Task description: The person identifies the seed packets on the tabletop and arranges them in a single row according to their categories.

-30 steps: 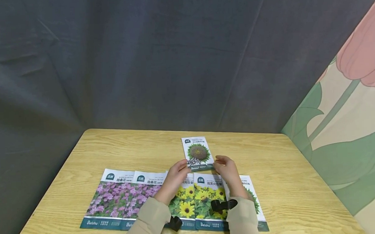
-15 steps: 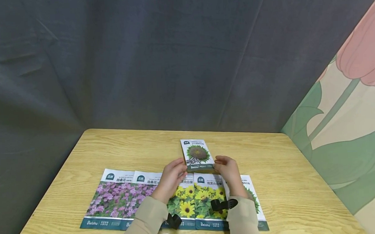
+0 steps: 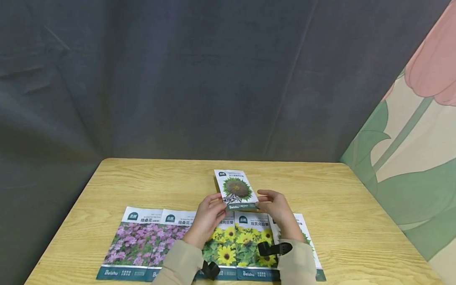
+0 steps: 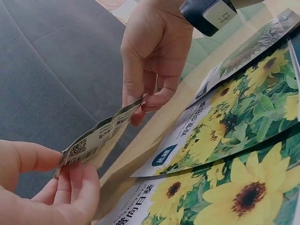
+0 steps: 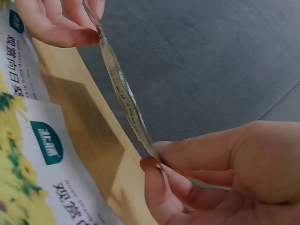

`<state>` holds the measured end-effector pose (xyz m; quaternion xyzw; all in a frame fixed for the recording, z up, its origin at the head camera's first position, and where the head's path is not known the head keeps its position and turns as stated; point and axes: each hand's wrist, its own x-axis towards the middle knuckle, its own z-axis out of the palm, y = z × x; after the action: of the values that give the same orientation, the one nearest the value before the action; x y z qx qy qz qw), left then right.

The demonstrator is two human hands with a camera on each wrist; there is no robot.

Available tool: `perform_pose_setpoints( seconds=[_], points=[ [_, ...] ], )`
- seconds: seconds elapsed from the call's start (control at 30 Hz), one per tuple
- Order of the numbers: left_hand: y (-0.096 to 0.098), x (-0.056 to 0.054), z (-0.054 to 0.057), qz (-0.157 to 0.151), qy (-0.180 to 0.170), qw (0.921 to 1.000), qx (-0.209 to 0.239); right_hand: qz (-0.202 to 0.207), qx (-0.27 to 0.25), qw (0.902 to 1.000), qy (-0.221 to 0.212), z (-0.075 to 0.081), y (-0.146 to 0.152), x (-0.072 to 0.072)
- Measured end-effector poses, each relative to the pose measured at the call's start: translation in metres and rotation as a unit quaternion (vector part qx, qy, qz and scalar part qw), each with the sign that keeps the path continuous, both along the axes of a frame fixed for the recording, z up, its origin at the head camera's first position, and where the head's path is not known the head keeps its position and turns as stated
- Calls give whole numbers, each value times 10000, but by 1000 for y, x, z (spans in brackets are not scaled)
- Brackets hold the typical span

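A white seed packet [image 3: 237, 187] with a sunflower head printed on it is held tilted above the table by both hands. My left hand [image 3: 207, 216] pinches its lower left corner between thumb and fingers, and my right hand [image 3: 278, 208] pinches the lower right corner. The left wrist view shows the packet's back [image 4: 101, 136] with a QR code and small print. In the right wrist view the packet [image 5: 124, 96] appears nearly edge-on, its shadow falling on the wood below. Both wrists wear a black strap with a small camera.
Along the front of the wooden table [image 3: 169, 178] lies an overlapping row of packets: pink-flower packets [image 3: 129, 242] at left, yellow-sunflower packets [image 3: 253, 242] in the middle, and another sunflower-head packet [image 3: 305, 228] at right, partly under my right forearm. A dark curtain [image 3: 210, 76] hangs behind.
The packet has risen off the table, its far edge lifted, and has shifted slightly left and toward me. Both hands stay on its lower corners; the row of packets stays put.
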<state>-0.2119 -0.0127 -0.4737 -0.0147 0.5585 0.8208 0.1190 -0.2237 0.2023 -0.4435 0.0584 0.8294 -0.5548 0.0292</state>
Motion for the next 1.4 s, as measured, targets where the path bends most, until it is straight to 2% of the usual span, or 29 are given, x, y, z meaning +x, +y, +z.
perform_pose_setpoints(
  seconds=[0.1,0.33,0.53,0.83,1.2,1.4],
  points=[
    [0,0,0,-17,13,10000,-32,108,201,9997,-13,2,2,1],
    [1,1,2,-149,388,9985,-365,332,771,9964,-86,10,11,7],
    [6,7,5,-214,672,9958,-579,482,972,9940,-102,16,21,12],
    [18,16,8,-406,672,9926,-931,566,917,9941,-120,20,40,20],
    [31,25,4,-476,747,9914,-964,578,453,9967,-347,24,51,24],
    [41,31,3,-481,765,9903,-1060,516,576,9961,-413,25,60,28]
  ],
)
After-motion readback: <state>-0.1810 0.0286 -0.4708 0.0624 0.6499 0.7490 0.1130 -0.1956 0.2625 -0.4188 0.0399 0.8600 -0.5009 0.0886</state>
